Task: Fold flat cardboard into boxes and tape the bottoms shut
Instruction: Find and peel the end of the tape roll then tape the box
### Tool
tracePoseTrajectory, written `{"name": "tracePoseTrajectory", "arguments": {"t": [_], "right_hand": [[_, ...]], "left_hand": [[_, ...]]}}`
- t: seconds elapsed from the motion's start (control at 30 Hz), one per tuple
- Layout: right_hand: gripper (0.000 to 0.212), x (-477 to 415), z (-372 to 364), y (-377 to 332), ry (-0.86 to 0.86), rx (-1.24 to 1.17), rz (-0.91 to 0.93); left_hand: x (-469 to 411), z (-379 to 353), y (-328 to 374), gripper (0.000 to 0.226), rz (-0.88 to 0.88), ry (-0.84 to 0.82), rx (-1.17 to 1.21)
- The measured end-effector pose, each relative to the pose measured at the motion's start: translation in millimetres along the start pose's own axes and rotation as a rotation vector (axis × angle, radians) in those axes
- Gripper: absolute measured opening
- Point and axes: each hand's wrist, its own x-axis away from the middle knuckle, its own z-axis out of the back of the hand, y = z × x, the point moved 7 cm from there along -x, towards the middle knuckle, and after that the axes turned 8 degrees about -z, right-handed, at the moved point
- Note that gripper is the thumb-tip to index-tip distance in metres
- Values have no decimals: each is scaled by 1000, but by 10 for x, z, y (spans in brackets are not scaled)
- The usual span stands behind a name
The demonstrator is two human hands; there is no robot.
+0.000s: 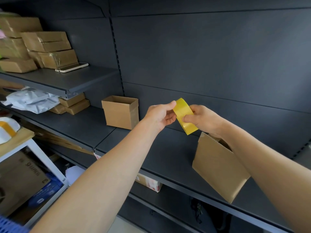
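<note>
Yellow tape roll [184,115]: I am holding it up in front of the dark back panel, above the middle shelf [80,126], with my left hand [159,115] at its 9 o'clock and my right hand [203,118] at its 3 o'clock.
Left hand: it is grasping the tape roll, with the thumb lying over the upper rim and the fingers curling underneath.
Right hand: it is pinching the tape roll from the other side, with the thumb pressing on the near face and the fingers wrapping behind.
Folded box [217,167]: it is sitting tilted at 5 o'clock from the tape roll, under my right forearm, its open end pointing up toward my wrist. I cannot tell whether it is leaning on the shelf or hanging off my arm.
Open carton [120,112]: it is standing upright on the middle shelf at 9 o'clock from my left hand, well apart from it, its mouth facing up.
Taped parcels [48,47]: they are sitting stacked on the upper shelf at 10 o'clock.
White phone [71,67]: it is lying flat just beside the parcels, near the shelf's front edge.
Plastic mailers [32,101]: they are lying crumpled far out at 9 o'clock, beside a small pile of flat boxes [74,103].
</note>
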Motion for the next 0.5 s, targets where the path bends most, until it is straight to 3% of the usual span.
{"name": "tracePoseTrajectory", "arguments": {"t": [0.33,0.5], "right_hand": [[28,-12,51,141,-56,-127,15],[23,-26,194,226,11,-223,-29]], "left_hand": [[-159,-90,-56,12,22,9,-14],[-135,-337,-146,5,49,-262,-202]]}}
